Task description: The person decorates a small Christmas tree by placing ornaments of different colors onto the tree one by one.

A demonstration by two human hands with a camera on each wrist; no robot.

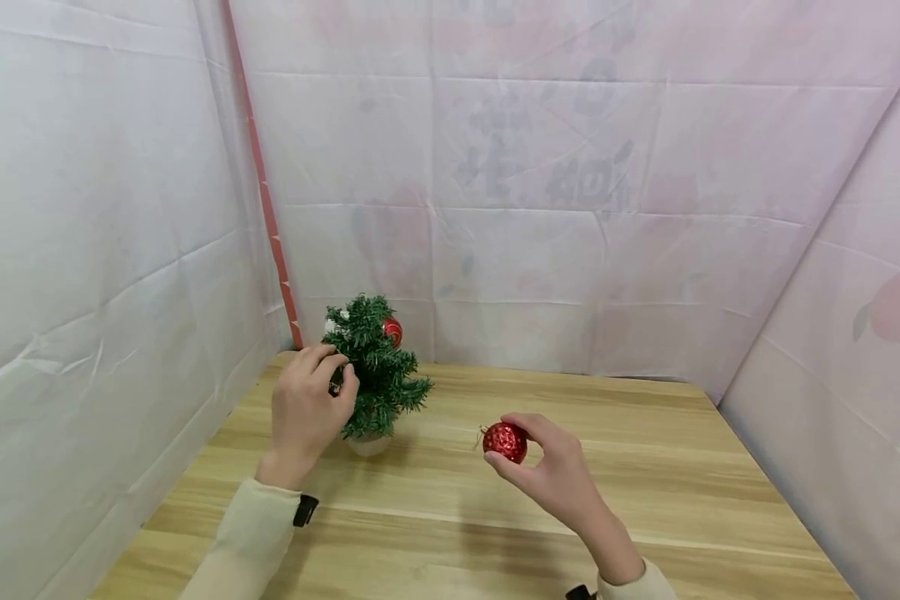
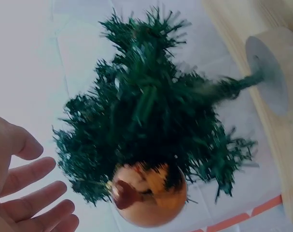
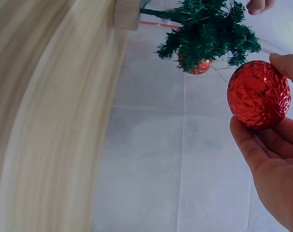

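My right hand (image 1: 551, 471) pinches a faceted red Christmas bauble (image 1: 505, 442) between thumb and fingers above the table, and a thin gold loop sticks out from the bauble's left side. In the right wrist view the same bauble (image 3: 258, 94) shows its shiny cut surface. My left hand (image 1: 311, 408) is at the left side of a small green artificial Christmas tree (image 1: 378, 358). Its loosely bent fingers (image 2: 33, 195) hold nothing in the left wrist view and look apart from the branches. A shiny copper-gold bauble (image 2: 151, 195) hangs on the tree there.
Another red bauble (image 1: 392, 332) with pale stripes hangs on the tree's far right side. The tree stands on a pale round base (image 1: 370, 446) toward the back left of the wooden table (image 1: 645, 500). White printed cloth (image 1: 525, 250) surrounds the table behind and at both sides.
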